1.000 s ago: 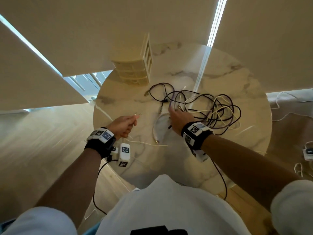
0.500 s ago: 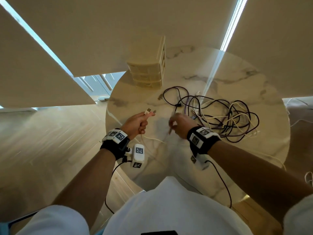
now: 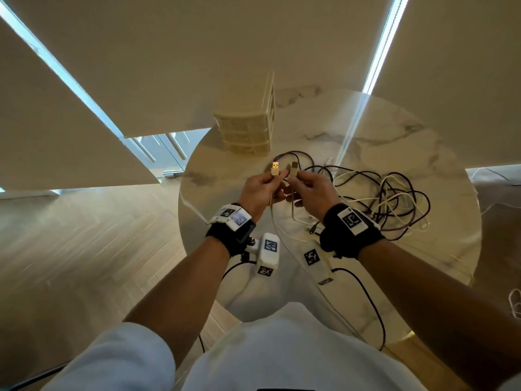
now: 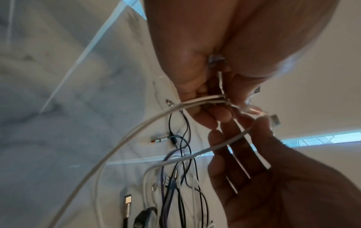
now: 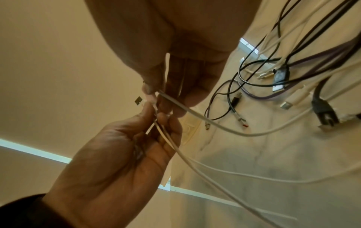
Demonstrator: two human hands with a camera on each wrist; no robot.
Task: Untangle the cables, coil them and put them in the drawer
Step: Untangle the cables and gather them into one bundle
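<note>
Both hands are raised over the round marble table [image 3: 423,153], close together. My left hand [image 3: 275,178] pinches a white cable just below its USB plug [image 3: 275,167]. Beside it, my right hand [image 3: 294,179] pinches the same white cable's other plug [image 3: 294,167]. The white cable [image 4: 121,138] hangs from both hands in a loop toward the table. A tangle of black, purple and white cables [image 3: 389,198] lies on the table to the right. The small cream drawer unit [image 3: 248,131], its drawers closed, stands at the table's back left. In the right wrist view the white cable [image 5: 205,121] leaves my right fingers [image 5: 166,108].
Loose plugs [image 5: 240,106] lie on the marble under my hands. Wooden floor [image 3: 84,249] lies left of the table. More white cable [image 3: 514,303] sits on the floor at the right. Cream blinds [image 3: 253,38] hang behind the table.
Both hands rose from the table and came together. My right hand left the tangle and now pinches the white cable's second plug beside the one in my left.
</note>
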